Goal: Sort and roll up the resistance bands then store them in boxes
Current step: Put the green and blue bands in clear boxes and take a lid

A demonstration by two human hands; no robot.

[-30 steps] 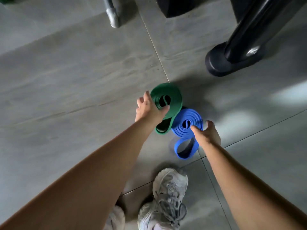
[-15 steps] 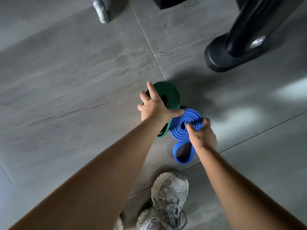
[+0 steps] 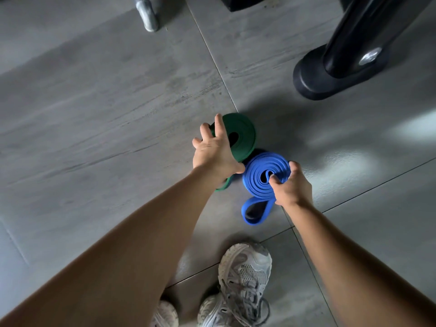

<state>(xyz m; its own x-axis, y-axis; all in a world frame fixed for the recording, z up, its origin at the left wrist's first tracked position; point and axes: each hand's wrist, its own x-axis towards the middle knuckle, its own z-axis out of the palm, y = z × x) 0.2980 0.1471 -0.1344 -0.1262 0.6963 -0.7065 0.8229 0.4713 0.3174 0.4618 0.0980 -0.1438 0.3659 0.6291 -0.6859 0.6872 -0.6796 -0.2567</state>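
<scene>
A rolled green resistance band (image 3: 243, 135) lies on the grey tiled floor, with a loose end showing under my wrist. My left hand (image 3: 213, 152) rests on its left side, fingers spread over the roll and thumb at its near edge. Touching it on the near right is a rolled blue resistance band (image 3: 262, 173) with a loose loop trailing toward me. My right hand (image 3: 291, 185) pinches the blue roll, one fingertip in its centre hole and the thumb on the outer edge.
A black machine foot (image 3: 330, 74) stands on the floor at the upper right. A metal bar end (image 3: 148, 18) pokes in at the top. My grey sneakers (image 3: 243, 282) are just below the bands. Tile seams cross the floor.
My left hand slid further over the green roll with fingers spreading. My right hand closed its pinch on the blue roll, finger now in the centre hole.
</scene>
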